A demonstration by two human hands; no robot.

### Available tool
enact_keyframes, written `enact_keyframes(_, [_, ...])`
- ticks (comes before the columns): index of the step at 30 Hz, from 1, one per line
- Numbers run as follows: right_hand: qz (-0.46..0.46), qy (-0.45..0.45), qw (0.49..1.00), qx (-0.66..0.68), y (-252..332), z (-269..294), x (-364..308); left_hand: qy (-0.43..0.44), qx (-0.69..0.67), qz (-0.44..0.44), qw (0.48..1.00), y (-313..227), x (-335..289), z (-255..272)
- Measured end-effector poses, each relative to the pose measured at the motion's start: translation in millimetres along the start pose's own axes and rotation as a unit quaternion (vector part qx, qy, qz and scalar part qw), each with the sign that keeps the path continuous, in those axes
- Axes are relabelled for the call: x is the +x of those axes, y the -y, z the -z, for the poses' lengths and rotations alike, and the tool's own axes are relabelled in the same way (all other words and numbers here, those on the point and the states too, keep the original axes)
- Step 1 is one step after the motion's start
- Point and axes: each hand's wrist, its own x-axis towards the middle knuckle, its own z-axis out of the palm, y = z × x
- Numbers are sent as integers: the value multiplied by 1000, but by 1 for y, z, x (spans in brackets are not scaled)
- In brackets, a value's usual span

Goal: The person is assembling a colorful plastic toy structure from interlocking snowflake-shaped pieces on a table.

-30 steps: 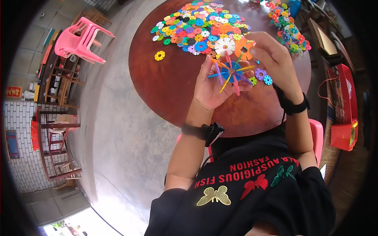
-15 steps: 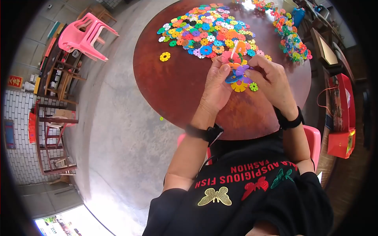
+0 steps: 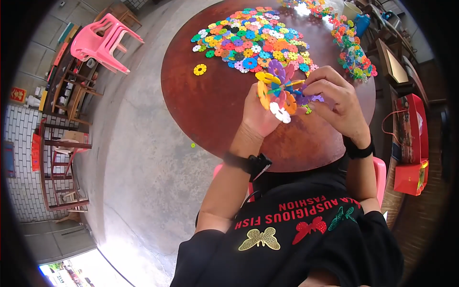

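Over the near part of the round table, my left hand (image 3: 259, 112) is closed around the underside of a cluster of interlocked plastic flower discs (image 3: 276, 91) in yellow, purple, orange, blue and white. The cluster hides most of my left fingers. At its right side, my right hand (image 3: 337, 103) has its fingers bent and closed on a purple flower disc (image 3: 315, 98), which touches or meets the cluster; I cannot tell whether it is slotted in. A small green disc (image 3: 307, 109) shows just below it.
A heap of loose flower discs (image 3: 248, 40) covers the far side of the brown table (image 3: 205, 105); a yellow disc (image 3: 200, 70) lies apart. Joined discs (image 3: 354, 52) line the right edge. Stacked pink chairs (image 3: 103, 40) stand left, a red box (image 3: 412, 129) right.
The cluster has been turned and tilted, so its yellow, purple and white discs now face up. My right hand has shifted slightly right and down.
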Motion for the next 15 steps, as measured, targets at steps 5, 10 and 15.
enact_keyframes(5, [-43,-2,999,18,-15,0,-6,71,-115,117,984,-14,-7,-29])
enact_keyframes(10, [-126,-81,989,5,-10,-14,-4,11,-124,86,988,-14,-10,-26])
enact_keyframes(15, [-162,-87,983,-16,-11,-22,-4,38,-81,30,996,-3,-8,-21])
